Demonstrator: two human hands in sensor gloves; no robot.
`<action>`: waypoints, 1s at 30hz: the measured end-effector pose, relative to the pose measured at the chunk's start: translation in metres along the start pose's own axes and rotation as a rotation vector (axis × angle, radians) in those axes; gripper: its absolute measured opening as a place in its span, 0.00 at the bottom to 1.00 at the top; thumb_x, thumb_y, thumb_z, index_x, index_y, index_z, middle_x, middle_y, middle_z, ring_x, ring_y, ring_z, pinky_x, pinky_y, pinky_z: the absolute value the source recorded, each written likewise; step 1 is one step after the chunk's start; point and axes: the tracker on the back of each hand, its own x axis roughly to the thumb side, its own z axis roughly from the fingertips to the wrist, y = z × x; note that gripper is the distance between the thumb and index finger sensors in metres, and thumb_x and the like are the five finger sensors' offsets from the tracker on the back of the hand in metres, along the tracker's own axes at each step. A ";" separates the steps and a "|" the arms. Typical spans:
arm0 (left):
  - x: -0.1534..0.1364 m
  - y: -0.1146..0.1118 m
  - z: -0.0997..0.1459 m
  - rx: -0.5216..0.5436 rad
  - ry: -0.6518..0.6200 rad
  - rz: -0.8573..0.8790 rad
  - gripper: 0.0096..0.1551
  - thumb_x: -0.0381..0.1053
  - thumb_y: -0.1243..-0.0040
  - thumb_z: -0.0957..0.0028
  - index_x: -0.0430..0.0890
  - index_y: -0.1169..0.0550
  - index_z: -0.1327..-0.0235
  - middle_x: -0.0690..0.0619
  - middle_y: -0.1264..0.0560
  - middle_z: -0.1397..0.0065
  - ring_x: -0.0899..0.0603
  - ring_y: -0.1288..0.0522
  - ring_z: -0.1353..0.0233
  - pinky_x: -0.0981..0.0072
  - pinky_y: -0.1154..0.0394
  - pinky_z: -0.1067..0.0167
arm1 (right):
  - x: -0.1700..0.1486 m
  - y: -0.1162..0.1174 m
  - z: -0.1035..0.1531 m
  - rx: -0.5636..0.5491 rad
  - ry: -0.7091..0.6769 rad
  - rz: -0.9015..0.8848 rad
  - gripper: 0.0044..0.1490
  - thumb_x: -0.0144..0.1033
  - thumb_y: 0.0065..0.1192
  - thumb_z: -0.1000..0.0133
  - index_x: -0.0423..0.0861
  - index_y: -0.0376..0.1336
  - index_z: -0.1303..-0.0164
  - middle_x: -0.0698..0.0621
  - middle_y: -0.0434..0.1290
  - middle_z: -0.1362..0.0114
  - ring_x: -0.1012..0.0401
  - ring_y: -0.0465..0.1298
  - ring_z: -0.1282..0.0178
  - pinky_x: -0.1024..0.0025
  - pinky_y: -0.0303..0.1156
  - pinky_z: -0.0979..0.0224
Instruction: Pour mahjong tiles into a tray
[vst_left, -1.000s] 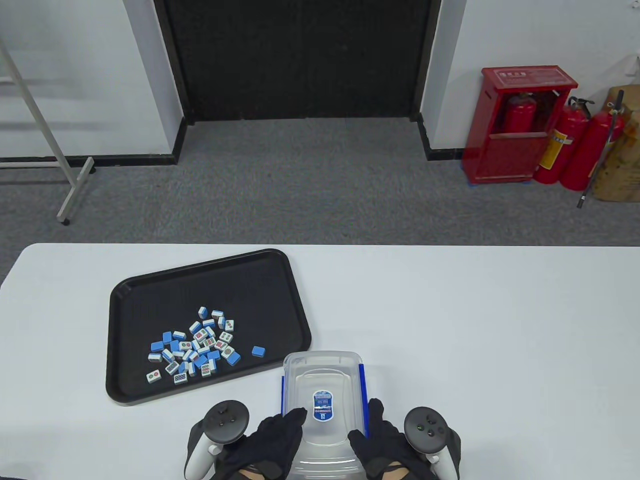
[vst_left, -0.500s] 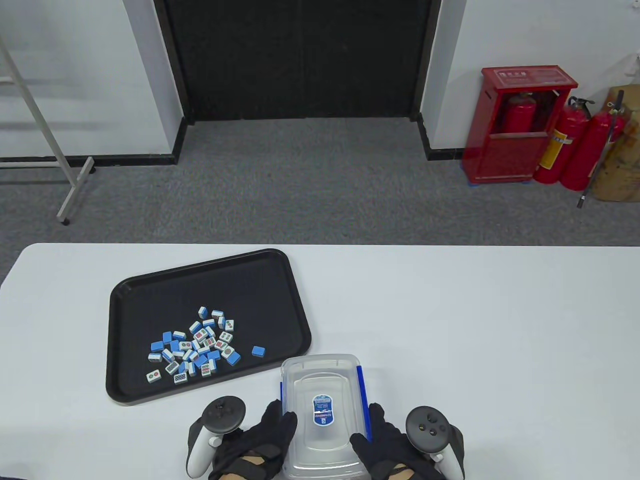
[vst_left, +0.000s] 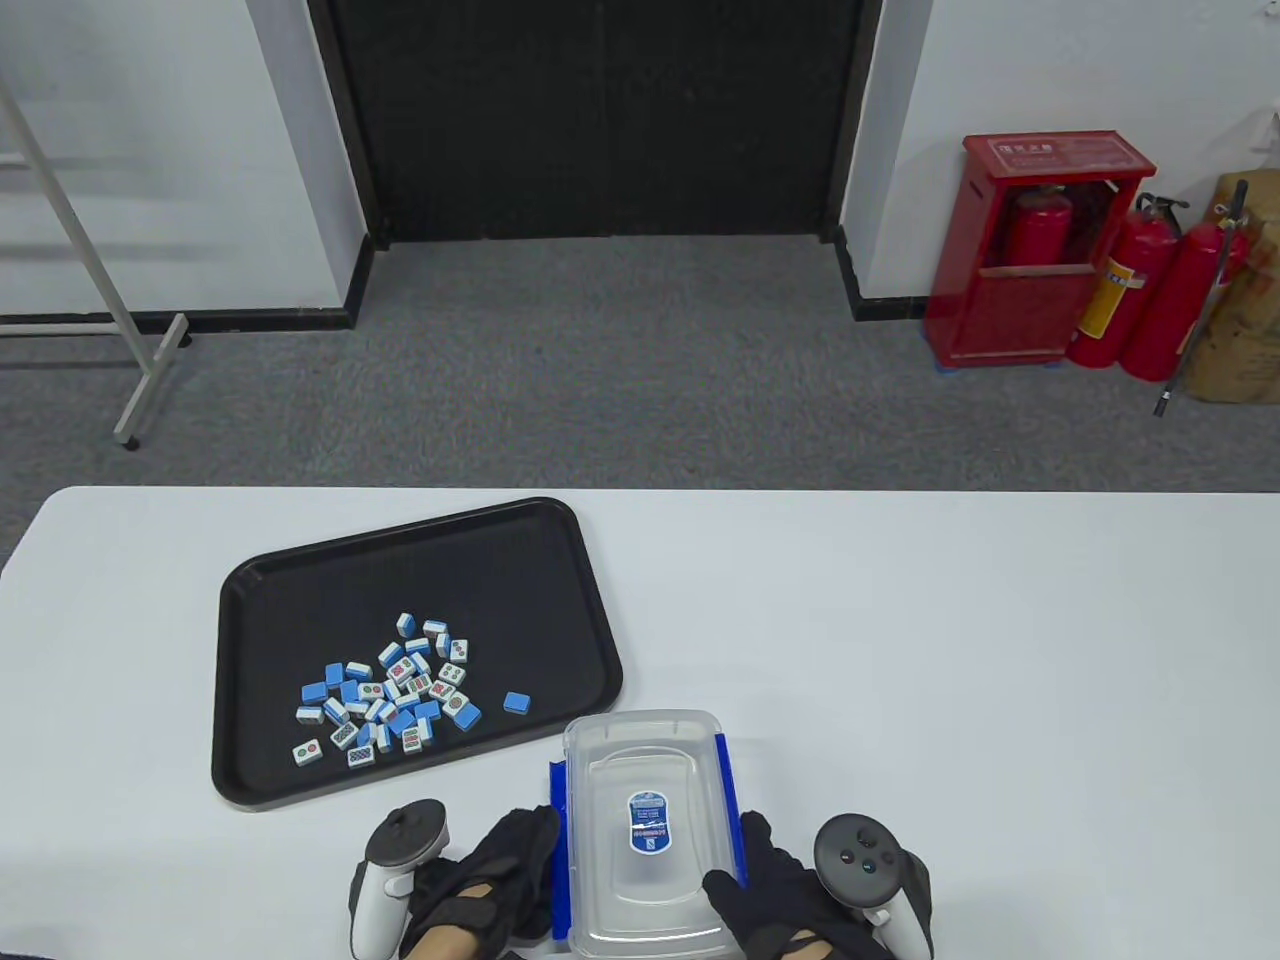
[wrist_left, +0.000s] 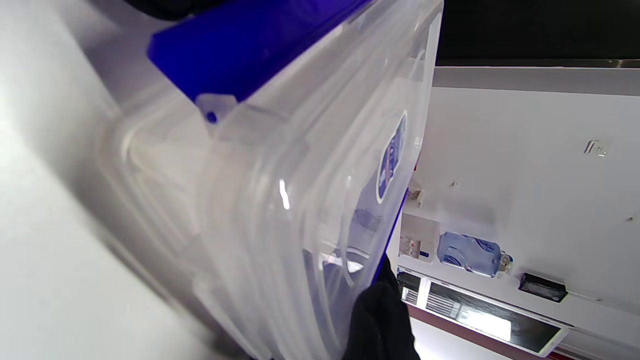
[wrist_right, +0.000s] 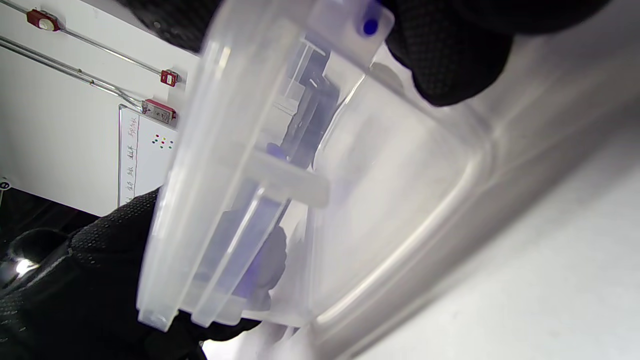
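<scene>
A clear plastic box (vst_left: 645, 800) with its lid on and a blue label stands at the table's near edge. My left hand (vst_left: 500, 870) is at its left side, fingers on the left blue latch (vst_left: 558, 850), which stands swung out from the lid; the latch fills the top of the left wrist view (wrist_left: 250, 50). My right hand (vst_left: 770, 885) holds the box's right side by the right blue latch (vst_left: 728, 800), fingertips (wrist_right: 450, 55) against the wall. The black tray (vst_left: 300, 590) lies to the left, with several blue-backed mahjong tiles (vst_left: 390, 695) heaped in it.
One loose tile (vst_left: 516, 703) lies apart near the tray's right rim. The tray's near right corner is close to the box. The white table (vst_left: 950, 650) stretches to the right. Red fire extinguishers (vst_left: 1150, 290) stand on the floor beyond.
My left hand has slid off the lid to the box's left side and drawn back left. The left blue latch has swung outward. The right hand has barely moved.
</scene>
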 end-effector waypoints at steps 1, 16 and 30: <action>0.001 0.002 0.000 0.009 0.001 -0.013 0.49 0.67 0.56 0.38 0.38 0.59 0.24 0.35 0.44 0.31 0.32 0.35 0.39 0.43 0.34 0.43 | 0.000 0.000 0.000 0.000 0.000 0.001 0.55 0.50 0.57 0.50 0.30 0.37 0.31 0.25 0.63 0.45 0.42 0.72 0.60 0.55 0.71 0.62; 0.009 -0.007 -0.001 -0.053 -0.012 -0.205 0.39 0.58 0.54 0.38 0.41 0.47 0.21 0.38 0.29 0.44 0.36 0.25 0.51 0.43 0.28 0.52 | 0.000 0.000 0.001 0.002 -0.009 0.023 0.55 0.50 0.56 0.49 0.30 0.37 0.31 0.26 0.62 0.44 0.42 0.72 0.59 0.55 0.70 0.62; 0.018 -0.030 -0.001 0.045 -0.100 -0.497 0.47 0.63 0.59 0.41 0.34 0.58 0.28 0.35 0.29 0.45 0.33 0.25 0.52 0.39 0.28 0.54 | 0.001 0.001 0.001 -0.025 0.000 0.045 0.54 0.49 0.56 0.49 0.31 0.37 0.30 0.26 0.63 0.45 0.42 0.72 0.60 0.55 0.71 0.62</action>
